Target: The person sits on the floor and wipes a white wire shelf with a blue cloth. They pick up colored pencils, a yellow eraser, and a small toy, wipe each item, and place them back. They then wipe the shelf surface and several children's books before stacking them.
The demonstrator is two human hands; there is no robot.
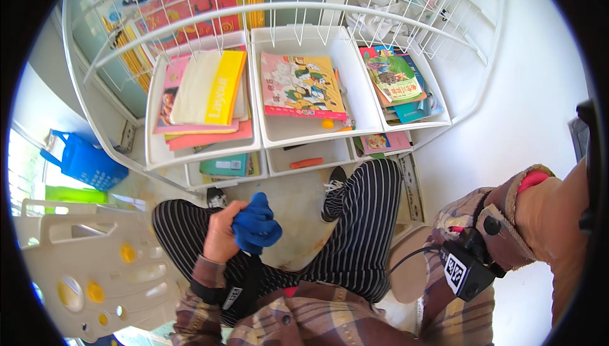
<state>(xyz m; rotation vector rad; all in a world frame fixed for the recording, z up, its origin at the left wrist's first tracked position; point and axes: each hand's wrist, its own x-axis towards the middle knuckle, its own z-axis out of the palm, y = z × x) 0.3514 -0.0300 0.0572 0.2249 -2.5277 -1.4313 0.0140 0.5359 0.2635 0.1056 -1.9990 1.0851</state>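
Observation:
A crumpled blue cloth [258,224] is bunched in my left hand [221,234], held above my left thigh. My right hand [568,213] is raised close to the camera at the right rim; its wrist and heel show, but the fingers are hidden. Before me stands a white wire rack with three white plastic bins. The left bin [204,159] holds stacked papers and a yellow-and-white pad [209,89]. In the middle bin [323,134] lies a pink picture book [304,86]. The right bin [430,121] carries several books, a green-covered one [397,77] on top.
A wire basket [271,6] overhangs the bins. Lower bins hold a teal book [223,165] and an orange object [307,163]. At left are a blue plastic basket [93,160] and a beige plastic panel [109,236]. A white wall [518,108] bounds the right side.

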